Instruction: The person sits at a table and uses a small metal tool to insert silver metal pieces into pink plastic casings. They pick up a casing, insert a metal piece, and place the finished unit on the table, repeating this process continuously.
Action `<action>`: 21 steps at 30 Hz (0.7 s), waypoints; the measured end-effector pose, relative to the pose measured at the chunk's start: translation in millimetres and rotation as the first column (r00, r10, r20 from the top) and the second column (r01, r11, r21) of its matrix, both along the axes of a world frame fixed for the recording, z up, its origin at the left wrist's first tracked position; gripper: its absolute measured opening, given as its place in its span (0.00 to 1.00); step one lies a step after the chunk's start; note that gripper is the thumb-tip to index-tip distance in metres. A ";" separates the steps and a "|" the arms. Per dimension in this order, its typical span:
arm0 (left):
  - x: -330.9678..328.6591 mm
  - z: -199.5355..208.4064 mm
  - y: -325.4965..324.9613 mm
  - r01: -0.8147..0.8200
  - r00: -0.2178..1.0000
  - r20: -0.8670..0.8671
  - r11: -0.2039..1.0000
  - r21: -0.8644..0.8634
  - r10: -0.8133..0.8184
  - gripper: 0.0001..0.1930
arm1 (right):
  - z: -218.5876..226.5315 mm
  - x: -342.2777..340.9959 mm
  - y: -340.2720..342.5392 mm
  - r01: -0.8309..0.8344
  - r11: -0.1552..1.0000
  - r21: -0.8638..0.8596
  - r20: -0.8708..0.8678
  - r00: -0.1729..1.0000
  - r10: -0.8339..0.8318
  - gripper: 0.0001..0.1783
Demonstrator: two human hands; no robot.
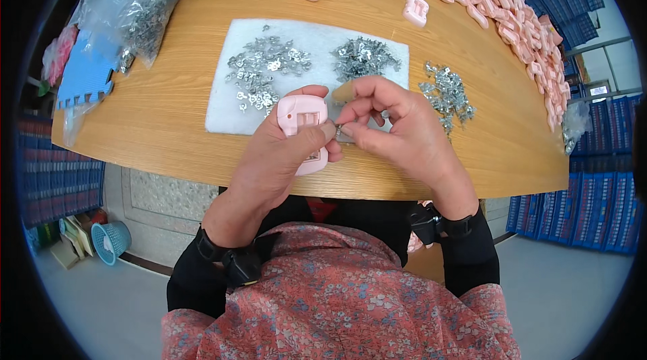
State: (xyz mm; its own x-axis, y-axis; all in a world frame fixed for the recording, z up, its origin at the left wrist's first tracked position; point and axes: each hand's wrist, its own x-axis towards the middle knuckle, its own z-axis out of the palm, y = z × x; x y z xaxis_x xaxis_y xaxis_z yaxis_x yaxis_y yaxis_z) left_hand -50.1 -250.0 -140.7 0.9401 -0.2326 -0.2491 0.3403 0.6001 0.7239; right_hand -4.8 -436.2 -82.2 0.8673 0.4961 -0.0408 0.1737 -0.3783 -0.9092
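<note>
One pale-pink rounded plastic casing [296, 110]: clamped in left hand [275, 151], apparently for steadiness, above brown wooden worktop [515, 168]'s near edge.
Right hand [406, 132]: fingertips together, apparently on tiny metal piece [338, 129].
Silvery metal heaps [271, 63]: presumably close for reach.

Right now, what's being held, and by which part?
The left hand holds a pink casing around its middle, thumb on top. The right hand seems to pinch a small metal piece; which part is unclear.

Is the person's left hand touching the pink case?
Touching. The head view shows the left hand wrapped around the pink case, with the thumb lying over its front.
</note>
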 end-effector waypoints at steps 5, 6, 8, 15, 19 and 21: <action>3.0 3.5 -9.3 0.009 0.999 -0.040 0.998 -0.069 -0.012 0.27 | -14.2 -2.7 -9.0 0.173 0.952 0.253 -0.251 0.962 -0.108 0.17; 3.6 4.0 -10.5 0.011 0.999 -0.051 0.997 -0.083 -0.016 0.28 | -16.2 -2.6 -10.0 0.173 0.950 0.260 -0.250 0.962 -0.107 0.18; 4.9 3.7 -13.0 0.007 0.999 -0.043 0.999 -0.052 -0.010 0.27 | -21.8 -1.2 -12.9 0.173 0.946 0.274 -0.246 0.964 -0.105 0.18; 8.0 9.3 -16.6 0.036 0.999 -0.014 0.993 0.110 -0.035 0.27 | -1.1 3.4 -20.8 0.041 0.999 -0.026 0.029 0.999 -0.040 0.12; 11.0 2.9 -18.2 0.067 0.996 -0.057 0.998 -0.013 -0.068 0.26 | 2.4 3.3 -19.2 0.067 0.998 -0.014 0.042 0.997 -0.066 0.12; 11.6 3.9 -19.2 0.084 0.992 -0.083 0.991 -0.103 -0.093 0.26 | -1.6 2.6 -19.6 0.118 0.992 0.045 -0.014 0.993 -0.118 0.12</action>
